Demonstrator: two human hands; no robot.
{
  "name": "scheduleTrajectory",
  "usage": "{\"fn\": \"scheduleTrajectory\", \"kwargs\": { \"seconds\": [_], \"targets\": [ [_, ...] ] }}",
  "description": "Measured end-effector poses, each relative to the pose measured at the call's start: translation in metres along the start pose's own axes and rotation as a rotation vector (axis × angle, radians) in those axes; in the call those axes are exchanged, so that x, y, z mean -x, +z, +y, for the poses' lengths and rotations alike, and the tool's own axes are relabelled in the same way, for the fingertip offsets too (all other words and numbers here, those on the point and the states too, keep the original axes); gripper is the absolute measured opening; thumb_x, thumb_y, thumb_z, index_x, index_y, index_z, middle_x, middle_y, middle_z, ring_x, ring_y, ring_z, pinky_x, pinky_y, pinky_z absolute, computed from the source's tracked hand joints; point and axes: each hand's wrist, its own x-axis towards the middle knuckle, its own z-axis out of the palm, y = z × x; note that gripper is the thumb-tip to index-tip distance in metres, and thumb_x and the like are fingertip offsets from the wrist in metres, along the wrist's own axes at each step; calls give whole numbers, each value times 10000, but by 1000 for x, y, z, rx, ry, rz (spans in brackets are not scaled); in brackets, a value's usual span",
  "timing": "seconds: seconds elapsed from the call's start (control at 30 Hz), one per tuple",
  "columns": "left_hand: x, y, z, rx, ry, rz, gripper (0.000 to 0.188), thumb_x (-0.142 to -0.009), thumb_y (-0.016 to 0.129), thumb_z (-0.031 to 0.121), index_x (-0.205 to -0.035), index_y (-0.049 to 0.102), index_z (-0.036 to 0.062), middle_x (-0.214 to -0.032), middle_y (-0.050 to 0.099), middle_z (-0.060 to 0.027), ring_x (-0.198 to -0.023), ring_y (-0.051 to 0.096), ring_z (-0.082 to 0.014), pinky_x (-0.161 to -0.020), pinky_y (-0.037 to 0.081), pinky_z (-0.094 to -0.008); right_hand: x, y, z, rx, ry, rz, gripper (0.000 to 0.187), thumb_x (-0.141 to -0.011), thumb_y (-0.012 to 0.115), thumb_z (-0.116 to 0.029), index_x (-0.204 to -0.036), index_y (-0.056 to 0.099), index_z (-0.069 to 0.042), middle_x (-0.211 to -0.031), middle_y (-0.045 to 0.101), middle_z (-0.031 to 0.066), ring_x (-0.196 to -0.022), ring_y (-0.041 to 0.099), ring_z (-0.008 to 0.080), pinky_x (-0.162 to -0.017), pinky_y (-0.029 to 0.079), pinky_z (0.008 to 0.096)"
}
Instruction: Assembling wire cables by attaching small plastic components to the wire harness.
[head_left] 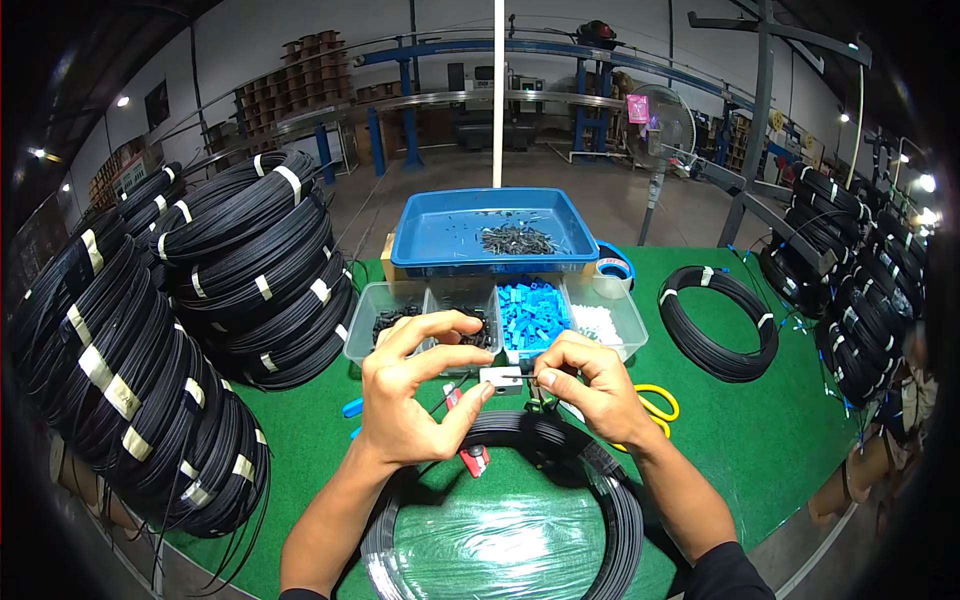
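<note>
A coil of black cable (622,520) lies in front of me, with clear film inside its ring. Above its far side, my right hand (592,385) pinches a thin black cable end (524,377) between thumb and fingers. This end points left, over or against a small pale grey block (502,381) with a hole in its front. My left hand (410,390) is on the block's other side, its fingers curved and apart around a gap. Its thumb tip is close to the block; I cannot tell whether they touch. A red-and-black tool (474,460) lies inside the coil.
A divided clear box (380,300) holds black, blue and white connector parts. Behind it stands a blue tray (420,235) with dark scraps. Yellow-handled scissors (655,402) lie at right. Stacked cable coils (250,260) fill the left; another coil (718,325) lies right on the green mat (760,440).
</note>
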Motion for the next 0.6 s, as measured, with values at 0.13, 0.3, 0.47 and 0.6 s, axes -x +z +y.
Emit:
{"fn": "scheduleTrajectory", "kwargs": {
  "seconds": [0.13, 0.3, 0.47, 0.6],
  "targets": [
    [1, 1, -3, -41, 53, -64, 202, -667, 788, 66, -868, 773, 52, -1096, 703, -157, -960, 696, -258, -854, 549, -355, 0, 0, -1, -11, 21, -51, 192, -939, 660, -177, -898, 677, 9, -857, 622, 65, -778, 565, 152, -687, 444, 319],
    [0, 0, -4, 18, 15, 13, 136, -647, 782, 61, -777, 748, 83, -1058, 727, -102, -864, 681, -236, -796, 517, -351, 0, -3, 5, -54, 41, -23, 197, -937, 656, -175, -878, 667, 12, -836, 599, 51, -768, 544, 136, -681, 431, 310],
    [-2, -7, -6, 24, 3, 12, 192, -642, 791, 73, -832, 763, 76, -1083, 717, -127, -915, 691, -268, -845, 535, -372, 0, -5, 6, -132, 90, -14, 205, -933, 657, -181, -858, 666, 9, -818, 581, 40, -769, 533, 126, -682, 425, 306],
    [-1, 2, 1, 28, -13, -73, 238, -630, 827, 101, -861, 775, 79, -1105, 717, -126, -914, 689, -271, -883, 521, -394, 1, -3, 3, -103, 93, -43, 204, -931, 659, -185, -867, 679, 8, -824, 595, 48, -773, 545, 135, -686, 430, 309]
  ]
}}
